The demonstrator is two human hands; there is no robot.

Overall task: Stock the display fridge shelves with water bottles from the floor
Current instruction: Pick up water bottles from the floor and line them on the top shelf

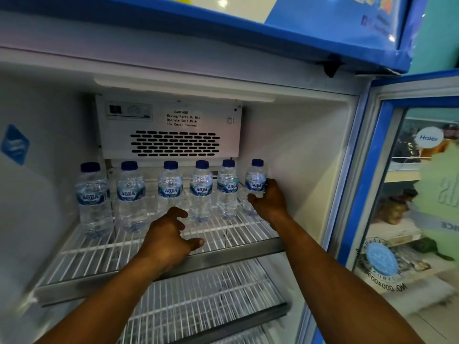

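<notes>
Nearest us, at bottom centre, the lower shelf (pixel 211 291) of the fridge (pixel 298 145) shows as wire bars. Just above, at mid-frame, our left hand (pixel 171 234) hangs over the front of the top shelf (pixel 99 252), fingers loosely curled and holding nothing. Further in, right of centre, our right hand (pixel 269 201) is wrapped round the lower half of the end bottle (pixel 255 178), at the right end of the row and near the side wall.

The wire bars look like a poor footing. If we let go with the base astride a gap, the bottle could tilt into its close neighbour. Our left knuckles, near the third bottle's base, could also nudge it.

The top shelf holds six capped bottles. The five others (pixel 131 192) stand upright in one back row under the vent panel (pixel 171 125).
</notes>
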